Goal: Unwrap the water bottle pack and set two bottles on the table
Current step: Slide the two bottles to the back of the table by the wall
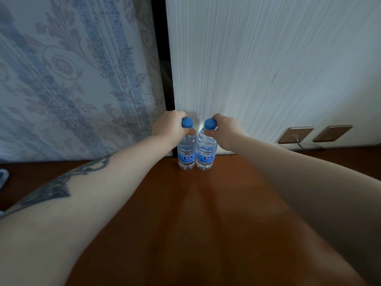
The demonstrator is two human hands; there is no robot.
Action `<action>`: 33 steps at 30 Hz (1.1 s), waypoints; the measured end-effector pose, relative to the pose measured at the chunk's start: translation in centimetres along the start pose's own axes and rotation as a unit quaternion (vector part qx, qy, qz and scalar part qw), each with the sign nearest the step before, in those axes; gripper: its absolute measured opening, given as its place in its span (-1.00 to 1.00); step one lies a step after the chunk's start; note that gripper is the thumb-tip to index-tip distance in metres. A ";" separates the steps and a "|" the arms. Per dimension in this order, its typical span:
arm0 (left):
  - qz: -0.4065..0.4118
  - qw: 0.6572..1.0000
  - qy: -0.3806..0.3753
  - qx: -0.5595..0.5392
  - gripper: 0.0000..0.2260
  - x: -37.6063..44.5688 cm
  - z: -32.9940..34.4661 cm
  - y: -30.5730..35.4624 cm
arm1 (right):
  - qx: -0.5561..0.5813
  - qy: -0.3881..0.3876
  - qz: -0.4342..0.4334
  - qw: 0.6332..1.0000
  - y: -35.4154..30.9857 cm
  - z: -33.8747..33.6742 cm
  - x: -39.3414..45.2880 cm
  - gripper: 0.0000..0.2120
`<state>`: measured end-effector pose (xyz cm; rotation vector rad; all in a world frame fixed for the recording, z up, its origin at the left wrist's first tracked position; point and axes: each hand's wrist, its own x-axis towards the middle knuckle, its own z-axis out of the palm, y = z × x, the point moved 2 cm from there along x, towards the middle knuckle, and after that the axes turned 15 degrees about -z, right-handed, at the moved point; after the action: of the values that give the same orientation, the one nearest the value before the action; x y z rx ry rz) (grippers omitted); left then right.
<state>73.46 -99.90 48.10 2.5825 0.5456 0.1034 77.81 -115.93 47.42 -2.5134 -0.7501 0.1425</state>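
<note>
Two clear water bottles with blue caps and blue labels stand upright side by side at the far edge of the brown wooden table [185, 213], close to the wall. My left hand [169, 125] grips the neck of the left bottle [186, 150] just under its cap. My right hand [225, 130] grips the neck of the right bottle [206, 151] the same way. The two bottles touch or nearly touch. No wrapped pack is in view.
A white grained wall panel [268, 69] rises right behind the bottles. A floral patterned panel [72, 79] stands at the left. Two bronze wall sockets [295, 134] sit at the right, one with a cable plugged in.
</note>
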 end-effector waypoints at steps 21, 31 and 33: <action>0.002 1.000 -0.007 -0.007 -0.69 0.3 0.3 0.2 | 0.011 0.007 0.012 1.000 0.2 0.2 0.9 -0.67; 0.012 1.000 0.017 -0.007 -0.71 0.2 0.8 -0.1 | 0.038 0.023 0.003 0.999 0.6 0.5 0.6 -0.68; 0.012 1.000 0.019 -0.018 -0.66 0.2 0.7 -0.2 | 0.055 0.037 0.009 0.998 0.6 0.7 0.5 -0.67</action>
<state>73.68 -100.00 47.44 2.5577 0.5224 0.1679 78.37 -115.80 46.58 -2.4077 -0.6703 0.0935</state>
